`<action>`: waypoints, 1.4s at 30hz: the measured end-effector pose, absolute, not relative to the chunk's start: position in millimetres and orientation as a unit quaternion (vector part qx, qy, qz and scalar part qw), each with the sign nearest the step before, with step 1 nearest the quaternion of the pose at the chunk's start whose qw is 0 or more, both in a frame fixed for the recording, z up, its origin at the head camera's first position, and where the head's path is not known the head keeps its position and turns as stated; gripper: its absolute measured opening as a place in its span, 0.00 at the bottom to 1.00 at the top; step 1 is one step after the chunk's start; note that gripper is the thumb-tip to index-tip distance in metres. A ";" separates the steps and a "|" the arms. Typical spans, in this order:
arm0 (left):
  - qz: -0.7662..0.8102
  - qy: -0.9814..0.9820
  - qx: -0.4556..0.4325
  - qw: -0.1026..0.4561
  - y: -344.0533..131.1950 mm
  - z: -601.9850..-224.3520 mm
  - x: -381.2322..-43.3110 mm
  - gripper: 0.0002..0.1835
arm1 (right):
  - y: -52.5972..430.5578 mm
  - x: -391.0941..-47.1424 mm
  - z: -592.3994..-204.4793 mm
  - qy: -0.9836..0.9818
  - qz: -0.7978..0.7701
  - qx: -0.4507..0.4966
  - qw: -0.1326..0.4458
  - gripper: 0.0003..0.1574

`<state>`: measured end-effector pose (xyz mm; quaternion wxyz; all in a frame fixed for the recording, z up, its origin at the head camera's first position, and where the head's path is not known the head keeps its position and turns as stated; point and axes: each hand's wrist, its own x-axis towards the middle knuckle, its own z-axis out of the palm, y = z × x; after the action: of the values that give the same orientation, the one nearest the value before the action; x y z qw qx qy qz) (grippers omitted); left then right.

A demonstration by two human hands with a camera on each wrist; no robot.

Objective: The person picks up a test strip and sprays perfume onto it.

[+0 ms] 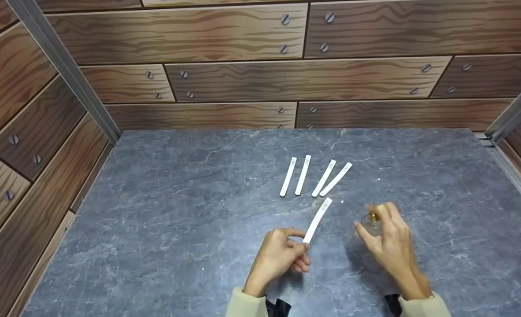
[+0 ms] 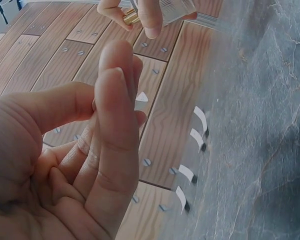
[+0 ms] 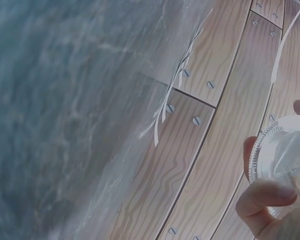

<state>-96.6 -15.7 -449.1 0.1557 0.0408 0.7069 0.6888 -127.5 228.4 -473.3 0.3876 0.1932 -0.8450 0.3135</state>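
Observation:
In the head view, my left hand (image 1: 280,251) pinches the near end of a white paper test strip (image 1: 318,219) between thumb and fingers. The strip slants up and away, with small dark print at its far end. To its right, my right hand (image 1: 392,240) grips a clear glass perfume bottle (image 1: 375,226) with a gold spray neck (image 1: 373,216). The right wrist view shows the bottle's ridged round base (image 3: 262,150) between the fingers. Bottle and held strip are apart. In the left wrist view, fingers hide most of the held strip.
Several more white strips (image 1: 288,177) lie on the grey marbled table (image 1: 163,211) beyond my hands, two of them nearly touching at their near ends. Wood-patterned panels (image 1: 234,79) and metal corner posts (image 1: 66,66) bound the table at the back and sides.

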 end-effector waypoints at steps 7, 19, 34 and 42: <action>0.684 0.713 0.054 0.144 -16.8 -452.0 -96.9 0.17 | 229.1 -126.8 -472.5 -0.845 0.315 0.181 0.393 0.24; 0.687 0.710 0.056 0.143 -16.3 -451.2 -96.1 0.15 | 230.6 -129.8 -473.3 -0.831 0.326 0.185 0.410 0.28; 0.684 0.711 0.057 0.154 -13.6 -447.3 -94.2 0.15 | 228.6 -129.4 -474.2 -0.829 0.327 0.212 0.401 0.27; 0.678 0.713 0.088 0.156 -9.0 -444.4 -90.2 0.15 | 228.3 -130.4 -476.2 -0.826 0.324 0.227 0.401 0.24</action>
<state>-90.2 -9.0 -444.4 0.1559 0.0876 0.7131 0.6778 -130.4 228.3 -476.2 0.4013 0.2271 -0.8262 0.3237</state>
